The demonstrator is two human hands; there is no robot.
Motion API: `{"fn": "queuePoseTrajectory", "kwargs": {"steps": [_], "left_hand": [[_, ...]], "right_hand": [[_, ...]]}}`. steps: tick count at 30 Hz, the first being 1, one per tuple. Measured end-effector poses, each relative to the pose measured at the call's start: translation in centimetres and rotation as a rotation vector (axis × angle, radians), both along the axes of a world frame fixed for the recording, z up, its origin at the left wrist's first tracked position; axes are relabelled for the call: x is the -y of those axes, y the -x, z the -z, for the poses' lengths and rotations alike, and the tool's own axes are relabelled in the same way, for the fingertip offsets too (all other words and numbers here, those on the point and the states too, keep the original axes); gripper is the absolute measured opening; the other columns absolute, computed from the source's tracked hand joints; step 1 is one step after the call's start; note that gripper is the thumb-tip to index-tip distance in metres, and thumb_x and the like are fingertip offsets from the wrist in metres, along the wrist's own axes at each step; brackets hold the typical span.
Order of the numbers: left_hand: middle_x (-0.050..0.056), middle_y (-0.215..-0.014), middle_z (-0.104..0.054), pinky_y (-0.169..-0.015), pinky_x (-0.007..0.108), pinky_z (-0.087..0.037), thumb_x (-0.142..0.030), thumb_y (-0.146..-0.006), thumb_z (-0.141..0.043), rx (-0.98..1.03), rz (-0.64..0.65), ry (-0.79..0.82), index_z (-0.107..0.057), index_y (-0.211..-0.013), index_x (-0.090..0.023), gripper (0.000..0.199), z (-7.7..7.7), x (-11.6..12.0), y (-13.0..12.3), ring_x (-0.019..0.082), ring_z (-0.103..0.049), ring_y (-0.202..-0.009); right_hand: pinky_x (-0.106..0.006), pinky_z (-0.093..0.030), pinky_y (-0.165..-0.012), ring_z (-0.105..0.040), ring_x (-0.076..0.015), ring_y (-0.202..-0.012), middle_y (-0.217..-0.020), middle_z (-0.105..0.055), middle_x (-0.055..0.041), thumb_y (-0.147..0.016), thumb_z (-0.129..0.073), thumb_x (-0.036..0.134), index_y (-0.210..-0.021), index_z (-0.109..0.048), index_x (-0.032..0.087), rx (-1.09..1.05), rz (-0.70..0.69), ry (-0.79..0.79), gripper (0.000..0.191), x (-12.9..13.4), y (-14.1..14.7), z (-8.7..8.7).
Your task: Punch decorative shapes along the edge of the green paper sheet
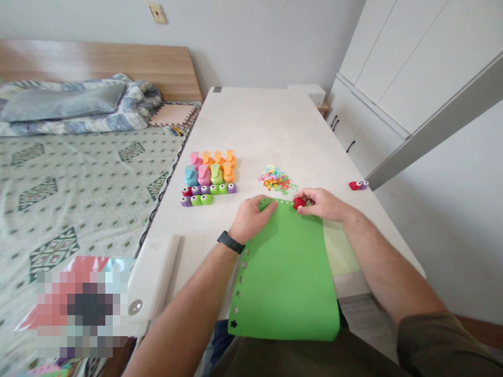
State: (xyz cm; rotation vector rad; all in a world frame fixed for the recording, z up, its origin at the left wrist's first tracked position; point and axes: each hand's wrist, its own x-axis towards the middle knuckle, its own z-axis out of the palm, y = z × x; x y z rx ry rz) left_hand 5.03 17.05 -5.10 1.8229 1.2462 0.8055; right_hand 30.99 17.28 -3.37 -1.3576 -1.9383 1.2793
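The left hand (251,220) lies flat, fingers open, pinning the green paper sheet (285,277) (a firm anchor), while the right hand (320,204) pinches a small red plastic craft punch (299,203) at its edge.

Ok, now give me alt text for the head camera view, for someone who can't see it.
Two bare hands work on a green paper sheet on a white table: the left hand presses it down while the right hand holds a red craft punch at its top edge. Colourful craft punches and a pile of paper cutouts lie beyond.
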Motion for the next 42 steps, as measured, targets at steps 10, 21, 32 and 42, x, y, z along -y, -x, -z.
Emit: {"fn": "queuePoseTrajectory", "kwargs": {"steps": [10,21,32,42], "left_hand": [[0.004,-0.09,-0.076,-0.07,0.026,-0.049,-0.049,-0.093,-0.057,-0.008,-0.004,-0.015,-0.072,-0.095,-0.017,0.035,0.1,0.0,0.0,0.018,-0.066,-0.08],[0.003,-0.089,-0.075,-0.069,0.026,-0.048,-0.049,-0.093,-0.056,0.006,0.006,-0.008,-0.071,-0.094,-0.018,0.035,0.1,0.0,0.0,0.018,-0.065,-0.079],[0.004,-0.087,-0.075,-0.07,0.027,-0.048,-0.05,-0.093,-0.056,-0.024,0.003,-0.023,-0.072,-0.095,-0.017,0.037,0.0,0.0,0.1,0.018,-0.065,-0.079],[0.003,-0.088,-0.075,-0.071,0.027,-0.047,-0.048,-0.094,-0.056,-0.038,0.011,-0.039,-0.072,-0.094,-0.018,0.035,-0.2,0.1,0.0,0.018,-0.066,-0.08]], "right_hand": [[-0.029,-0.044,-0.069,-0.059,-0.0156,-0.073,-0.084,-0.069,-0.0019,-0.075,-0.077,0.032,-0.101,-0.072,0.018,0.008,0.046,0.01,0.031,-0.2,0.3,0.6],[-0.03,-0.047,-0.073,-0.059,-0.0164,-0.074,-0.083,-0.069,-0.0013,-0.072,-0.078,0.033,-0.096,-0.071,0.019,-0.03,0.079,0.038,0.029,-0.4,0.5,1.3],[-0.031,-0.045,-0.072,-0.059,-0.0161,-0.073,-0.08,-0.068,-0.0008,-0.069,-0.08,0.032,-0.093,-0.071,0.018,-0.049,0.09,0.055,0.029,-0.4,0.6,1.2],[-0.03,-0.044,-0.071,-0.057,-0.0151,-0.071,-0.079,-0.067,0.0002,-0.07,-0.08,0.03,-0.094,-0.071,0.017,-0.039,0.094,0.054,0.028,-0.5,0.6,1.3]]}}
